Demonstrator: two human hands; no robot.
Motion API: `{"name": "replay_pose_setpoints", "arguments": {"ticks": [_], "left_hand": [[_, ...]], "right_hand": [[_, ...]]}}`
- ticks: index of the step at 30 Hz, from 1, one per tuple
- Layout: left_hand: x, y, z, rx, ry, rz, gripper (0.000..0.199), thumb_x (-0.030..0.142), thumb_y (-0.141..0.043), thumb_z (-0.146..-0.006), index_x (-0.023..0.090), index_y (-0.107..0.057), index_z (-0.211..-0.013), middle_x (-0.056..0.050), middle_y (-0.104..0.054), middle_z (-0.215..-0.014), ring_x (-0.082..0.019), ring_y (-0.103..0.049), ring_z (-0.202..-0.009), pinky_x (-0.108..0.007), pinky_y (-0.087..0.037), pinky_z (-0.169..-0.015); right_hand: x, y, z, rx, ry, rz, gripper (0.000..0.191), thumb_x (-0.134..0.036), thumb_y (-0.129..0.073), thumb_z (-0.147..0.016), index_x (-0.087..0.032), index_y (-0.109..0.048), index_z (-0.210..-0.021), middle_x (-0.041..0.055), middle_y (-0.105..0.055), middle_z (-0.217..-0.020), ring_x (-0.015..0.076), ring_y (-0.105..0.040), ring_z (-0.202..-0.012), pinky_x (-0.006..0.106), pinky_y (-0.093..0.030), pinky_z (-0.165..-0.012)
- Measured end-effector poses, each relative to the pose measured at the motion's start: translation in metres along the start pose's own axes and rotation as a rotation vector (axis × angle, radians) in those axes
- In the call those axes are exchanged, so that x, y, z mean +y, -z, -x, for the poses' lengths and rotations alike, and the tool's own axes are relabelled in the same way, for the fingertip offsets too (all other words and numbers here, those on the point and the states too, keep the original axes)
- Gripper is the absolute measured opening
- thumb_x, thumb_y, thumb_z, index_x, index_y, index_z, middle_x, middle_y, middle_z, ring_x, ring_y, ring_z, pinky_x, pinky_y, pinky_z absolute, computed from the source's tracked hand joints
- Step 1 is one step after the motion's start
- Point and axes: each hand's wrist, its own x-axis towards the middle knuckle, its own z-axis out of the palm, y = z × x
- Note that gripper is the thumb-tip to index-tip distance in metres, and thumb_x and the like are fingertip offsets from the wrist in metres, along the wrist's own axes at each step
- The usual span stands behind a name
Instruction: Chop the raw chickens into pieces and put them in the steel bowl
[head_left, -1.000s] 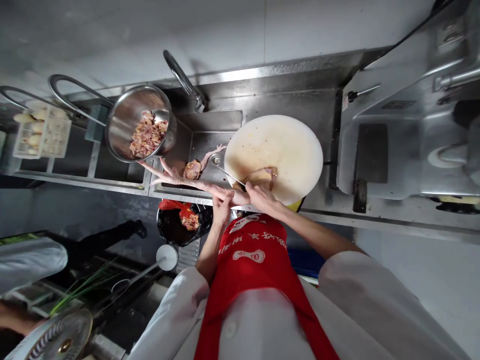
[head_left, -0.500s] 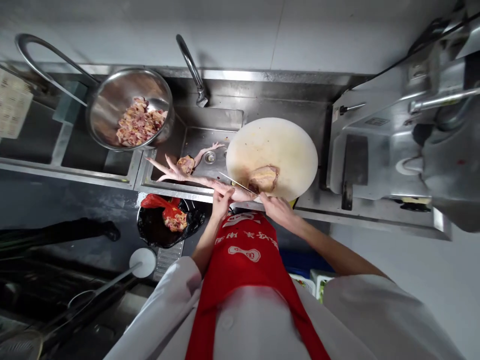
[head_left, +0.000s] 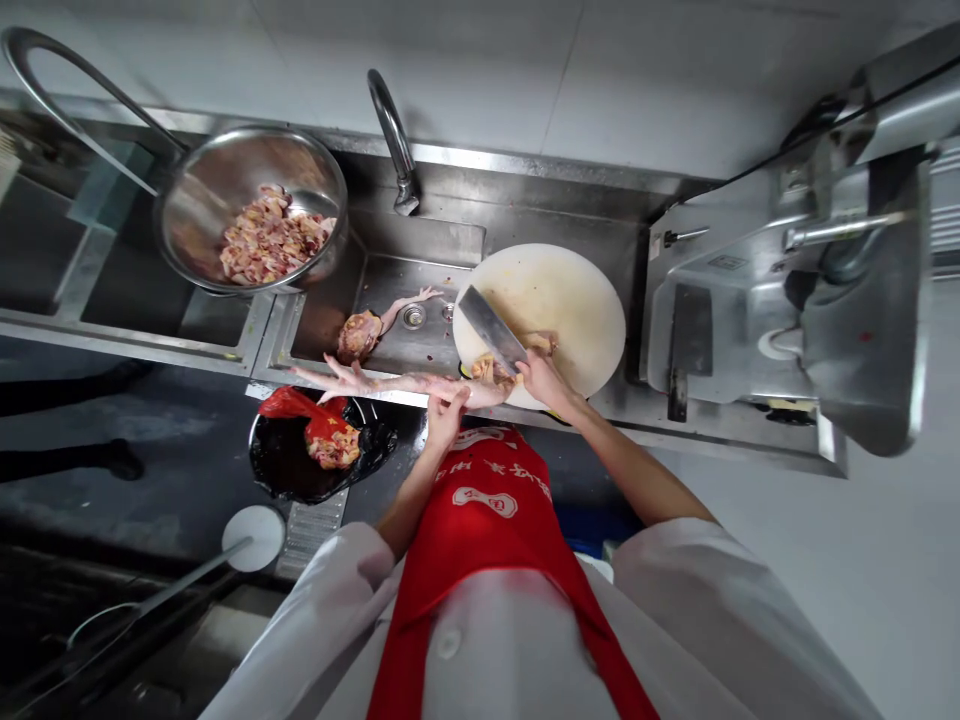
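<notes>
My left hand [head_left: 447, 415] is closed around a long pale poultry leg [head_left: 405, 383], its clawed foot pointing left over the sink's front edge. The leg's thick end reaches the front of the round white cutting board [head_left: 574, 300]. My right hand [head_left: 545, 380] grips a cleaver [head_left: 491, 328], whose broad blade slants up and left over the board. Under and beside the blade lies cut meat [head_left: 540, 343], partly hidden. Another piece of poultry with a foot [head_left: 360, 335] rests in the sink, left of the drain.
A steel bowl of chopped meat [head_left: 251, 235] stands at the back left, beside a faucet [head_left: 395, 150]. Below the counter is a black-lined bin [head_left: 281, 460]. A steel machine [head_left: 735, 270] occupies the right. Someone's dark-clad legs [head_left: 67, 460] show far left.
The cleaver has turned from edge-on to showing its broad face and has moved up over the board. More cut meat shows beside the blade. The view has shifted slightly.
</notes>
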Motion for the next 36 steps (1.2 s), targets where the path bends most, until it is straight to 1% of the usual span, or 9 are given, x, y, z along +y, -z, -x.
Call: {"name": "replay_pose_setpoints", "arguments": {"ticks": [3, 10, 14, 17, 21, 26, 29, 33, 36], "left_hand": [[-0.004, -0.001, 0.003, 0.01, -0.003, 0.072, 0.06, 0.048, -0.085, -0.063, 0.021, -0.059, -0.11, -0.004, -0.069, -0.102, -0.019, -0.068, -0.095, -0.035, -0.056, -0.086], [0.001, -0.001, 0.004, -0.004, -0.017, -0.091, 0.052, 0.043, -0.084, -0.068, 0.019, -0.062, -0.108, -0.005, -0.07, -0.104, -0.022, -0.066, -0.105, -0.034, -0.054, -0.091], [0.003, -0.001, 0.001, 0.024, -0.028, -0.122, 0.049, 0.044, -0.083, -0.069, 0.019, -0.063, -0.105, -0.005, -0.07, -0.099, -0.022, -0.067, -0.101, -0.034, -0.055, -0.089], [0.002, -0.002, -0.002, 0.029, -0.001, -0.097, 0.047, 0.046, -0.082, -0.07, 0.018, -0.062, -0.103, -0.005, -0.07, -0.094, -0.021, -0.069, -0.091, -0.034, -0.057, -0.082], [0.004, -0.006, 0.0, -0.036, -0.037, -0.128, 0.043, 0.047, -0.08, -0.071, 0.019, -0.062, -0.098, -0.004, -0.069, -0.088, -0.019, -0.068, -0.083, -0.033, -0.056, -0.078], [0.011, -0.01, 0.004, -0.087, -0.276, -0.251, 0.028, 0.045, -0.071, -0.08, 0.02, -0.058, -0.079, -0.002, -0.065, -0.087, -0.015, -0.065, -0.085, -0.029, -0.052, -0.086], [0.01, -0.004, 0.002, -0.089, -0.314, -0.233, 0.026, 0.043, -0.07, -0.081, 0.02, -0.058, -0.077, -0.002, -0.063, -0.087, -0.016, -0.064, -0.091, -0.03, -0.05, -0.094], [0.005, 0.007, -0.016, -0.197, -0.279, -0.127, 0.025, 0.04, -0.072, -0.08, 0.019, -0.059, -0.08, -0.004, -0.065, -0.096, -0.018, -0.065, -0.104, -0.035, -0.046, -0.105], [0.001, -0.009, -0.041, -0.15, -0.135, 0.038, 0.032, 0.044, -0.074, -0.075, 0.019, -0.057, -0.086, -0.004, -0.067, -0.097, -0.018, -0.067, -0.103, -0.039, -0.05, -0.101]], "right_hand": [[0.011, -0.003, 0.018, 0.048, -0.088, 0.032, 0.037, -0.032, -0.034, -0.104, -0.009, -0.051, -0.128, 0.0202, -0.071, -0.106, 0.0272, -0.069, -0.098, 0.03, -0.046, -0.08], [-0.019, -0.015, 0.049, 0.09, -0.062, 0.195, 0.045, -0.035, -0.02, -0.106, -0.011, -0.045, -0.135, 0.0171, -0.073, -0.095, 0.027, -0.071, -0.085, 0.032, -0.045, -0.075], [0.002, -0.029, 0.083, -0.051, -0.043, 0.246, 0.04, -0.03, -0.023, -0.106, -0.013, -0.048, -0.131, 0.0155, -0.073, -0.091, 0.0266, -0.072, -0.086, 0.031, -0.046, -0.076], [0.022, -0.047, 0.107, -0.153, -0.118, 0.285, 0.037, -0.027, -0.026, -0.105, -0.011, -0.049, -0.13, 0.0151, -0.073, -0.089, 0.0267, -0.072, -0.084, 0.032, -0.047, -0.074], [0.012, -0.056, 0.083, -0.107, -0.144, 0.272, 0.038, -0.024, -0.028, -0.105, -0.008, -0.045, -0.135, 0.0179, -0.073, -0.095, 0.026, -0.071, -0.09, 0.031, -0.047, -0.077], [0.0, -0.043, 0.021, 0.067, -0.169, 0.108, 0.042, -0.035, -0.025, -0.107, -0.009, -0.05, -0.128, 0.0186, -0.072, -0.103, 0.0253, -0.069, -0.094, 0.03, -0.045, -0.079], [0.011, -0.04, 0.026, 0.085, -0.174, 0.05, 0.039, -0.035, -0.028, -0.106, -0.011, -0.056, -0.119, 0.0176, -0.072, -0.103, 0.0254, -0.068, -0.093, 0.03, -0.044, -0.078], [0.027, -0.037, 0.053, 0.14, -0.197, 0.033, 0.038, -0.036, -0.031, -0.104, -0.012, -0.058, -0.114, 0.0156, -0.072, -0.095, 0.0259, -0.067, -0.086, 0.03, -0.042, -0.075], [0.041, -0.029, 0.061, 0.238, -0.254, -0.021, 0.039, -0.038, -0.032, -0.102, -0.012, -0.059, -0.113, 0.0148, -0.071, -0.088, 0.0262, -0.065, -0.082, 0.03, -0.04, -0.071]]}}
